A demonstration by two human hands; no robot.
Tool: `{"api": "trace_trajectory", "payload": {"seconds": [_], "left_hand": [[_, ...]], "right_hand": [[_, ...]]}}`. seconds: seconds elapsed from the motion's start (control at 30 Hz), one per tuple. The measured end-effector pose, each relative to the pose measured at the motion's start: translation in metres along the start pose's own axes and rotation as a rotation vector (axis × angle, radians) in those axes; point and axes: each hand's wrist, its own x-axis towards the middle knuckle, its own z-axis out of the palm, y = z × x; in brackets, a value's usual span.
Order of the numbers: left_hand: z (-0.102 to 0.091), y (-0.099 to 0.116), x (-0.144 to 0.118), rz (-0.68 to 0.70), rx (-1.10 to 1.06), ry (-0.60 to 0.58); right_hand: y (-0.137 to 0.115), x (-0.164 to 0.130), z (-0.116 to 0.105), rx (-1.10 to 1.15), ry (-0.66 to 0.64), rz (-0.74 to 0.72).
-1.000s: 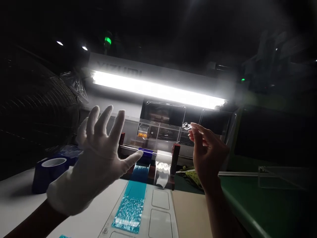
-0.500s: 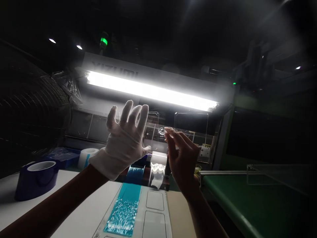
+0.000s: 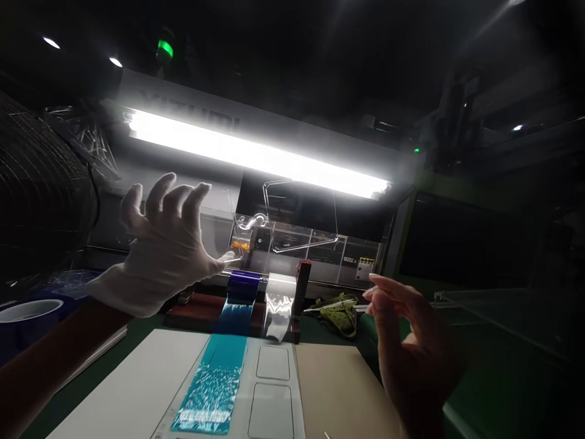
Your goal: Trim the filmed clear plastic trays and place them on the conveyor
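Observation:
My left hand (image 3: 169, 244), in a white glove, is raised with its fingers spread and curved around the edge of a clear plastic moulded part. This part has a thin-edged clear panel (image 3: 304, 213) and an S-shaped clear connecting piece (image 3: 253, 221); the portion by my thumb is hard to make out against the background. My bare right hand (image 3: 411, 335) is apart from it, lower right, fingertips drawn together in a pinch; anything between them is too small to see. Below lies a strip of teal film (image 3: 214, 378) on a white sheet with printed outlines (image 3: 273, 363).
Behind the sheet, a blue film roll (image 3: 244, 283) and a clear film roll (image 3: 281, 292) sit on a dispenser. A purple tape roll (image 3: 34, 311) stands left, a green dotted cloth (image 3: 336, 314) behind, a beige board (image 3: 340, 378) right. A bright tube lamp (image 3: 256, 152) hangs ahead.
My right hand has let go of the S-shaped piece and moved right and down. My left hand has shifted left with the clear part, whose panel now shows against the dark machine. The view has shifted too.

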Motion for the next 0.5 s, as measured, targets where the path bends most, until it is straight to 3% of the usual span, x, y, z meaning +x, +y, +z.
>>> {"api": "trace_trajectory", "payload": {"seconds": [0.13, 0.37, 0.5], "left_hand": [[0.006, -0.007, 0.003, 0.007, 0.044, 0.040], [0.000, 0.005, 0.004, -0.038, -0.039, -0.025], [0.005, 0.009, -0.016, 0.053, 0.027, -0.087]], "right_hand": [[0.011, -0.014, -0.008, -0.030, -0.031, 0.034], [0.021, -0.027, -0.016, -0.047, -0.060, 0.080], [0.023, -0.039, -0.026, -0.064, -0.098, 0.093]]}}
